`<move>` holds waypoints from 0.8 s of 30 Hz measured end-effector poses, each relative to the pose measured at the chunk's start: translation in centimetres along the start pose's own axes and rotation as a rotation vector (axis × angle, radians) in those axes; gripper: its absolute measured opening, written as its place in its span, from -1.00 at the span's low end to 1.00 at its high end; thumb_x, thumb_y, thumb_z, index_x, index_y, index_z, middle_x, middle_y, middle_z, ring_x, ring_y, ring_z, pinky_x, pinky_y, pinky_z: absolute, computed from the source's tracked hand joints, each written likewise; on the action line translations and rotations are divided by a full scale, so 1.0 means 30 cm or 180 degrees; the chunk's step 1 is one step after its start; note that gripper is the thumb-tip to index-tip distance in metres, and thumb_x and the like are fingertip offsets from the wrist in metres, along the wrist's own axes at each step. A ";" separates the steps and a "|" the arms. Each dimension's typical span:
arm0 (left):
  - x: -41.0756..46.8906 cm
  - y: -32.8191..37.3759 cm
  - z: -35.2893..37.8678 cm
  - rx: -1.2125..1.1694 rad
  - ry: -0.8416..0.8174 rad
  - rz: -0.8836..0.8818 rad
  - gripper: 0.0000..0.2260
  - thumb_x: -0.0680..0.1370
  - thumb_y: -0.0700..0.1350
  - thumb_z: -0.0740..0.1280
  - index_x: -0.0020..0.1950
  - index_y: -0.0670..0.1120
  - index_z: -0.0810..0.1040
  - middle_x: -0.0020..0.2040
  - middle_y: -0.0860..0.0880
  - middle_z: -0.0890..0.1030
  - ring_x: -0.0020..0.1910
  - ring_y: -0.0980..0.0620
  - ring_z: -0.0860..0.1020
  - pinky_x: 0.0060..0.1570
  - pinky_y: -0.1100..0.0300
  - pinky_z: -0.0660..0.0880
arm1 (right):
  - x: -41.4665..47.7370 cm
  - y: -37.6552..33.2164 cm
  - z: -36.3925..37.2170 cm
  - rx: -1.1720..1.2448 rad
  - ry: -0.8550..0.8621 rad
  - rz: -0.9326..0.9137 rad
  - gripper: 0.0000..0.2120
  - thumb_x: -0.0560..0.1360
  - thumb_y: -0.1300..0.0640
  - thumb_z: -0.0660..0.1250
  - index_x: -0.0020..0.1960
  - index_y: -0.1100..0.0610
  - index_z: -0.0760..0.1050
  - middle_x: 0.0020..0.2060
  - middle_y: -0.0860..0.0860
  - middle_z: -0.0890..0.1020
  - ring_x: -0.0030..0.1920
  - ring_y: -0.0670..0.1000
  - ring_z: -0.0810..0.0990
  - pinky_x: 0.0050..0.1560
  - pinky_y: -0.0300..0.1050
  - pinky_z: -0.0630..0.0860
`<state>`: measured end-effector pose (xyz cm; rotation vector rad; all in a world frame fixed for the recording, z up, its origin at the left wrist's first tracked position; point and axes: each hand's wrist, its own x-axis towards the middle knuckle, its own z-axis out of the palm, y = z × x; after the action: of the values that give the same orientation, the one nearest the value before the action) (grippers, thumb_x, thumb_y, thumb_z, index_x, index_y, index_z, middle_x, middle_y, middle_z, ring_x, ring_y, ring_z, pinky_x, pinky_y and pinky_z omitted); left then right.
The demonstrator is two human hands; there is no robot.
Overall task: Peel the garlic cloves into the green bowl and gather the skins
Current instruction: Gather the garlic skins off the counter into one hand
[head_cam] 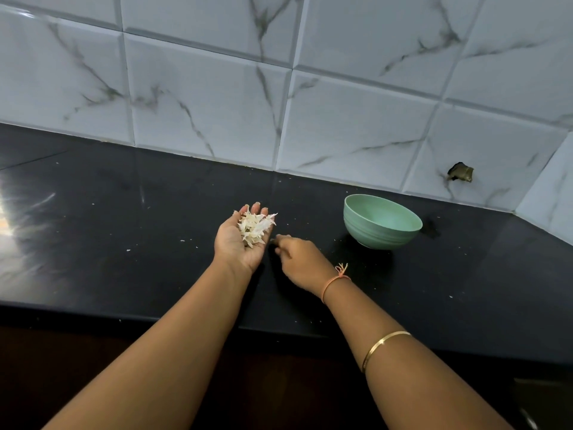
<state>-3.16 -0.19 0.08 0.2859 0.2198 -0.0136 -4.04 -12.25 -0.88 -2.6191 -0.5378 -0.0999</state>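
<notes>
Since both forearms reach in from the near edge, the nearest detail is on the R arm: a gold bangle [384,349] mid-forearm & an orange thread [336,279] at the wrist. Next out, R hand [297,259] hangs palm-down just beside the other palm, fingers curled w/ tips low over the black counter [124,212]. Can't tell if they pinch a scrap or hold nothing; prob. it's after strays. L hand [235,240] sits palm-up, fingers nearly straight & lightly cupped, carrying the pile of garlic skins [255,226], held flat like a tray so R can drop bits in w/o spilling. Tiny white flecks [128,250] lie scattered on the counter, so gathering looks nearly but not fully done. Farther out & to the right, well apart from both hands, green bowl [381,235] stands upright near the wall. Its inside is hidden from this angle, so cloves can't be confirmed. It's prob. parked there to keep skins out. Behind: marbled wall tiles [341,119], one w/ a broken hole [461,173].
</notes>
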 end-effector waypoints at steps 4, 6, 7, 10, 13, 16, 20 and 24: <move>-0.004 0.001 0.001 -0.0024 -0.0012 0.0012 -0.75 0.67 -0.11 0.06 -0.06 -0.17 0.47 -0.09 -0.11 0.58 -0.12 -0.05 0.58 0.04 0.03 0.52 | -0.030 0.017 -0.018 -0.0135 0.0015 -0.0397 -0.68 0.57 0.20 0.19 0.31 0.19 0.45 0.32 0.05 0.47 0.38 -0.03 0.35 0.36 -0.30 0.15; -0.008 0.000 -0.001 -0.0022 -0.0017 0.0019 -0.75 0.67 -0.12 0.07 -0.06 -0.17 0.47 -0.10 -0.11 0.59 -0.12 -0.05 0.58 0.03 0.02 0.52 | -0.055 0.032 -0.031 -0.0098 0.0107 -0.0422 -0.70 0.55 0.21 0.22 0.26 0.19 0.49 0.27 0.03 0.53 0.33 -0.05 0.42 0.34 -0.31 0.21; -0.008 0.000 -0.001 -0.0007 -0.0018 0.0023 -0.75 0.67 -0.12 0.07 -0.06 -0.17 0.47 -0.10 -0.11 0.59 -0.12 -0.05 0.58 0.03 0.03 0.51 | -0.065 0.039 -0.037 -0.0071 0.0163 -0.0434 -0.72 0.54 0.22 0.23 0.23 0.19 0.53 0.23 0.03 0.55 0.29 -0.06 0.46 0.35 -0.29 0.26; -0.010 -0.002 -0.002 0.0036 -0.0011 0.0036 -0.75 0.67 -0.11 0.06 -0.06 -0.16 0.47 -0.10 -0.10 0.59 -0.12 -0.05 0.58 0.04 0.04 0.51 | -0.086 0.056 -0.059 0.0056 0.0259 -0.0383 -0.78 0.49 0.24 0.28 0.08 0.18 0.62 0.11 0.01 0.64 0.16 -0.08 0.56 0.28 -0.26 0.37; -0.012 -0.003 0.001 0.0036 -0.0002 0.0070 -0.75 0.67 -0.12 0.06 -0.07 -0.17 0.47 -0.11 -0.10 0.58 -0.13 -0.05 0.58 0.05 0.04 0.51 | -0.097 0.069 -0.084 0.1036 0.0685 0.0002 -0.82 0.46 0.31 0.30 -0.05 0.15 0.65 -0.08 0.04 0.68 -0.06 -0.08 0.61 0.06 -0.29 0.47; -0.015 -0.005 0.003 0.0046 0.0002 0.0082 -0.76 0.67 -0.13 0.07 -0.07 -0.17 0.47 -0.12 -0.11 0.58 -0.13 -0.05 0.58 0.05 0.03 0.51 | -0.094 0.087 -0.097 0.1193 0.0942 0.0402 -0.75 0.49 0.35 0.22 0.03 0.15 0.61 -0.08 0.05 0.65 -0.13 -0.10 0.57 -0.09 -0.37 0.43; -0.012 -0.004 0.000 0.0085 0.0002 0.0072 -0.76 0.67 -0.13 0.07 -0.07 -0.17 0.47 -0.11 -0.10 0.59 -0.12 -0.05 0.58 0.03 0.04 0.52 | -0.087 0.068 -0.071 0.0222 0.0237 0.0513 -0.67 0.59 0.22 0.12 0.34 0.23 0.40 0.33 0.12 0.45 0.35 0.04 0.38 0.28 -0.29 0.21; -0.004 -0.003 -0.006 0.0116 -0.0013 0.0058 -0.75 0.67 -0.11 0.07 -0.07 -0.15 0.47 -0.10 -0.09 0.60 -0.11 -0.04 0.59 0.04 0.05 0.51 | -0.087 -0.015 -0.040 -0.0211 -0.0156 0.0205 -0.66 0.61 0.22 0.06 0.34 0.33 0.34 0.32 0.23 0.39 0.38 0.17 0.30 0.34 -0.08 0.18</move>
<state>-3.32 -0.24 -0.08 0.3243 0.2129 -0.0003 -6.61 -13.36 -0.04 -2.7068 -0.4740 -0.0337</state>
